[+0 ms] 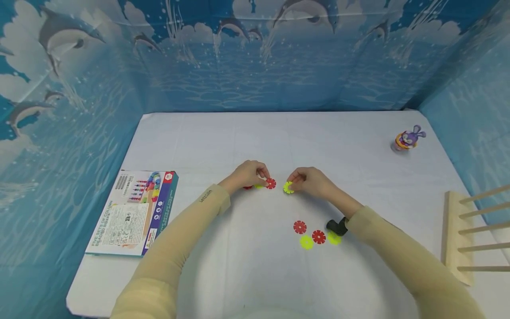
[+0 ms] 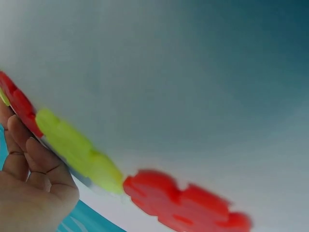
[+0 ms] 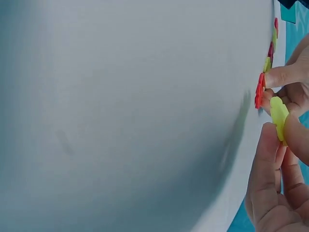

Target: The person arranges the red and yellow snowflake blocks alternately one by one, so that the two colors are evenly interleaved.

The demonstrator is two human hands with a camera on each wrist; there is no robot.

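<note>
My left hand (image 1: 249,173) pinches a red slotted disc (image 1: 271,183) at the end of a short row of red and yellow discs running back under the palm. In the left wrist view a yellow disc (image 2: 79,150) of that row meets another red disc (image 2: 181,200), both blurred. Between thumb and fingers, my right hand (image 1: 312,180) holds a yellow-green slotted disc (image 1: 288,187). The right wrist view has this disc (image 3: 279,118) tilted on edge, close to the red one (image 3: 259,92) but apart from it.
Loose red (image 1: 300,227) and yellow (image 1: 307,242) discs lie on the white table nearer my body, by the right forearm. A boxed set (image 1: 133,212) lies at left. A purple rabbit figure (image 1: 409,138) stands at far right, a wooden peg rack (image 1: 458,239) at the right edge.
</note>
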